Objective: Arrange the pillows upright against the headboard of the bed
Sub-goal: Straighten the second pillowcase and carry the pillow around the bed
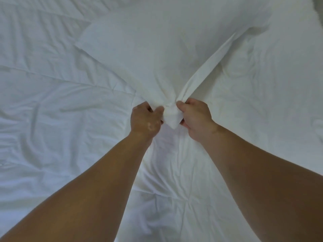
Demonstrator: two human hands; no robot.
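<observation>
White fabric fills the view: a rumpled white duvet (52, 119) spread over a bed, seen from above by the person leaning over it. A white pillow (157, 49) lies flat on the duvet, angled so that one corner points toward the person. Both bare hands are closed on that near corner, bunching the pillowcase between them: the left hand (146, 120) pinches it from one side, the right hand (195, 117) from the other, with both arms stretched forward. The edge of a second white pillow (218, 13) seems to lie just beyond the first. No headboard is in sight. Judging from this, the task is at an early stage: no pillow stands upright yet, and this one still has to be lifted and propped.
</observation>
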